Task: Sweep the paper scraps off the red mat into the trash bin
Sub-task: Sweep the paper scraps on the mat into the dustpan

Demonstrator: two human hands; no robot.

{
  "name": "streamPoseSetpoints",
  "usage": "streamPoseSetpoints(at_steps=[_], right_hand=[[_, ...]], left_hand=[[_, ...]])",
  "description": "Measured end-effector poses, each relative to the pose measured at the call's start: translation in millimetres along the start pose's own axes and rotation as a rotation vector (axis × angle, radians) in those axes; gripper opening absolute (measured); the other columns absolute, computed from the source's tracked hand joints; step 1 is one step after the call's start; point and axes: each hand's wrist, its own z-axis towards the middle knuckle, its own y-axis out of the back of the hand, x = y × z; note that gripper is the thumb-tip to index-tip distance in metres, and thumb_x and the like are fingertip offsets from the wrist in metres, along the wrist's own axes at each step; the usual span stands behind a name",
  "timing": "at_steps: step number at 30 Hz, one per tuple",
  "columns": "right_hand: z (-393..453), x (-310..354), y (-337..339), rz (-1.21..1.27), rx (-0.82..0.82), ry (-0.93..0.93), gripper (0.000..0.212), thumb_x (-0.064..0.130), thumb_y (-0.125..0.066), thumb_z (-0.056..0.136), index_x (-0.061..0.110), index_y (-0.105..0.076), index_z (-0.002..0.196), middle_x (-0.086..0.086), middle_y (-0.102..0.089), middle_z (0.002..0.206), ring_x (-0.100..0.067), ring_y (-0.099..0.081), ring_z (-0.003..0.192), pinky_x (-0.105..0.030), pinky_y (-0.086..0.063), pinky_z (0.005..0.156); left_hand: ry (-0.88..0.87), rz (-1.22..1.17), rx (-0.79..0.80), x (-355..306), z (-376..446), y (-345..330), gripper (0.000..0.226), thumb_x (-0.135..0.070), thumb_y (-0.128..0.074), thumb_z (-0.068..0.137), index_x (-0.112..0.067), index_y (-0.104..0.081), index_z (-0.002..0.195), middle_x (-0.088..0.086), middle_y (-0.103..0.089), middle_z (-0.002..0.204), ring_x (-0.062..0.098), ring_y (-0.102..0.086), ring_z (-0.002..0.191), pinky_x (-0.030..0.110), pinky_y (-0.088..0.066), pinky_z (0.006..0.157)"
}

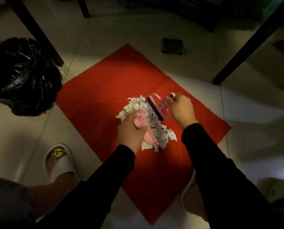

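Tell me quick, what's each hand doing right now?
Left hand: closed around the pink dustpan handle, pan set in the paper scraps.
Right hand: closed on the pink brush handle, bristles against the scraps.

White slipper (58,162), dark floor drain (172,46) — black table legs (247,45).

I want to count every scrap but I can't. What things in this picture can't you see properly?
Head view only:
- Paper scraps: those under the pink dustpan and left hand are hidden.
- Brush bristles: dark, too blurred to make out; the right hand covers the handle end.
- Trash bin: the black bag hides its shape and inside.
- Red mat: sleeves cover its near part.
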Motion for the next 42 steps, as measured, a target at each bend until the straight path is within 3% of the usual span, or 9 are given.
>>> streamPoseSetpoints(at_steps=[8,14,17,19,27,32,35,39,42], right_hand=[[-8.7,-7.2,7.6,0.103,0.009,0.016,0.028,0.024,-0.042,0.097,0.007,-0.062,0.105,-0.011,-0.065,0.085,-0.027,-0.06,0.069,-0.038,-0.048,0.062],[-11.4,-21.2,11.2,0.177,0.03,0.033,0.014,0.017,-0.046,0.095,0.006,-0.053,0.099,-0.012,-0.061,0.085,-0.025,-0.059,0.07,-0.031,-0.045,0.057],[-12.1,-29.1,12.3,0.128,0.07,0.039,0.013,0.019,-0.055,0.092,0.007,-0.051,0.095,-0.01,-0.06,0.088,-0.025,-0.061,0.075,-0.033,-0.051,0.058],[-12.8,-32.9,12.5,0.055,0.076,0.076,0.009,0.017,-0.055,0.091,0.009,-0.051,0.091,-0.009,-0.058,0.083,-0.025,-0.057,0.072,-0.027,-0.039,0.051],[-7.1,-43.5,-4.2,-0.109,0.123,0.034,0.021,0.022,-0.047,0.096,0.008,-0.062,0.094,-0.018,-0.061,0.089,-0.031,-0.061,0.078,-0.025,-0.036,0.064],[-17.6,-42.3,-17.6,-0.097,0.188,-0.002,0.023,0.019,-0.046,0.096,0.004,-0.062,0.091,-0.014,-0.059,0.082,-0.025,-0.054,0.066,-0.025,-0.038,0.06],[-18.6,-37.5,-18.6,-0.012,0.181,-0.029,0.021,0.016,-0.046,0.096,0.004,-0.06,0.088,-0.01,-0.057,0.074,-0.021,-0.055,0.051,-0.018,-0.04,0.044],[-21.7,-28.1,-15.0,0.093,0.18,-0.043,0.026,0.02,-0.046,0.095,-0.001,-0.063,0.094,-0.014,-0.062,0.078,-0.032,-0.063,0.064,-0.031,-0.05,0.055],[-21.7,-22.8,-12.3,0.187,0.168,-0.049,0.018,0.008,-0.045,0.089,0.003,-0.061,0.082,-0.021,-0.066,0.086,-0.035,-0.066,0.074,-0.039,-0.052,0.061]], left_hand=[[-0.012,-0.015,-0.015,3.4,-14.9,6.4,0.023,-0.007,-0.072,0.076,-0.017,-0.055,0.087,-0.016,-0.054,0.076,-0.007,-0.05,0.067,-0.003,-0.038,0.054],[0.008,-0.039,-0.026,12.1,-17.9,7.7,0.026,-0.009,-0.072,0.076,-0.017,-0.059,0.096,-0.005,-0.064,0.091,0.001,-0.059,0.075,0.01,-0.045,0.066],[-0.005,-0.027,-0.023,14.3,-19.2,8.5,0.031,-0.009,-0.072,0.077,-0.013,-0.06,0.105,-0.01,-0.061,0.087,-0.009,-0.055,0.074,-0.002,-0.043,0.061],[-0.014,-0.012,-0.031,14.4,-19.5,8.8,0.032,-0.008,-0.072,0.077,-0.012,-0.06,0.106,-0.012,-0.058,0.085,-0.012,-0.052,0.071,-0.005,-0.04,0.059],[-0.016,0.023,-0.054,14.2,-20.6,9.1,0.033,-0.011,-0.072,0.078,-0.011,-0.06,0.109,-0.008,-0.059,0.091,-0.007,-0.053,0.071,-0.006,-0.038,0.058],[-0.032,0.039,-0.039,15.4,-22.2,7.7,0.029,-0.01,-0.071,0.078,-0.014,-0.059,0.104,-0.01,-0.058,0.087,-0.014,-0.049,0.069,-0.006,-0.038,0.057],[-0.023,0.052,-0.036,15.9,-22.6,7.9,0.028,-0.012,-0.072,0.078,-0.016,-0.059,0.103,-0.016,-0.055,0.082,-0.014,-0.049,0.07,-0.005,-0.038,0.056],[-0.038,0.048,-0.036,15.5,-23.9,7.7,0.032,-0.01,-0.072,0.078,-0.01,-0.06,0.108,-0.011,-0.057,0.088,-0.011,-0.049,0.069,-0.007,-0.037,0.056],[-0.03,0.035,-0.041,14.9,-24.5,8.5,0.035,-0.01,-0.072,0.078,-0.009,-0.06,0.111,-0.008,-0.058,0.093,-0.008,-0.051,0.068,-0.008,-0.038,0.057]])
